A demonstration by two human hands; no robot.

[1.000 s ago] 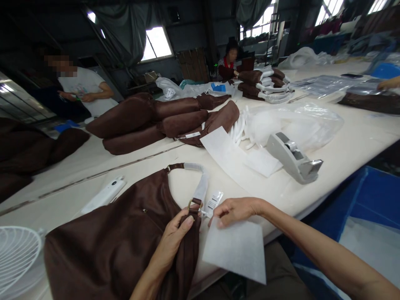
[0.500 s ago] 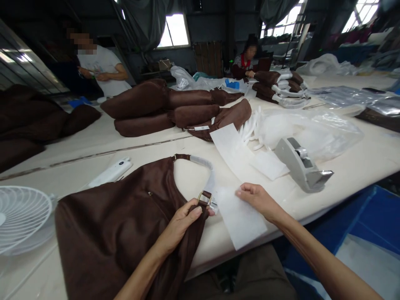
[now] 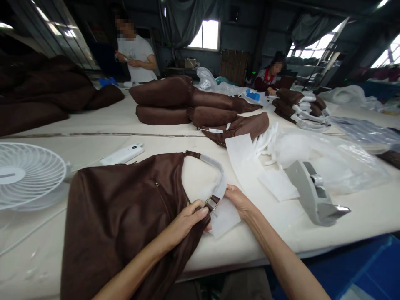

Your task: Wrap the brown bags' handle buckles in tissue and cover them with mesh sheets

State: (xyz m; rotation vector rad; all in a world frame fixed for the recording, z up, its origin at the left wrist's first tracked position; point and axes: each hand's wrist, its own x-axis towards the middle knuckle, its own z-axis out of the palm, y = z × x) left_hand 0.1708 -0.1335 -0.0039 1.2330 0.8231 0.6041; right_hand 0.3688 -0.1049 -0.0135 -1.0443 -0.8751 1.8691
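A brown leather bag (image 3: 125, 216) lies flat on the cream table (image 3: 93, 146) in front of me. Its strap (image 3: 212, 164) is wrapped in white foam and ends in a brass ring (image 3: 211, 202). My left hand (image 3: 187, 221) pinches the bag's corner just below that ring. My right hand (image 3: 237, 200) grips a white foam sheet (image 3: 225, 218) beside the ring, the sheet lying under the strap's end.
A grey tape dispenser (image 3: 312, 196) stands to the right, with more foam sheets (image 3: 246, 158) and a clear plastic bag (image 3: 328, 154) behind it. A white fan (image 3: 28, 175) and white device (image 3: 123, 154) lie left. Stuffed brown bags (image 3: 187, 104) are piled beyond. Two people work at the far side.
My right hand has brought the foam sheet left, from the table edge up against the strap ring. My left hand has kept its grip on the bag. My view has swung leftwards.
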